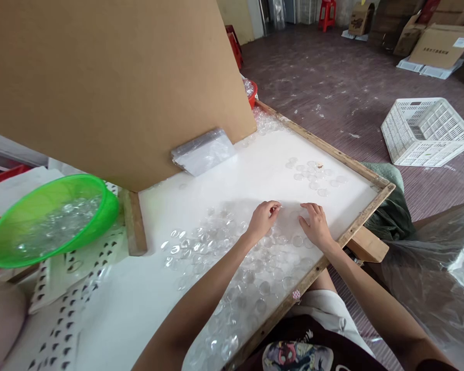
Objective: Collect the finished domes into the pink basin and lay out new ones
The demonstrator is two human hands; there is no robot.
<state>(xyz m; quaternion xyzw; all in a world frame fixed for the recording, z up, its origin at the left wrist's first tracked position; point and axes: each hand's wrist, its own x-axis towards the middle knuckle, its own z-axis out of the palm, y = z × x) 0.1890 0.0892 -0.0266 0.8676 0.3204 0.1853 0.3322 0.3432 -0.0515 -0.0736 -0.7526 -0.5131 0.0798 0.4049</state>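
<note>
My left hand [263,220] is over the white tabletop [255,165], its thumb and fingers pinched on the edge of a small clear plastic disc. Just to its right, my right hand [315,225] has its thumb and fingers apart, with nothing seen between them. Below and left of both hands lies a loose spread of clear plastic discs [193,252], many overlapping. A smaller group of clear discs [313,178] lies beyond my right hand, with a small brownish bit among them. My left forearm hides part of the spread.
Wooden edging [355,219] borders the table. A tall cardboard sheet [119,77] stands at the back, with clear plastic bags [204,152] before it. On the left sits a green basin [104,206] of clear pieces. A white crate [433,149] stands on the floor at right.
</note>
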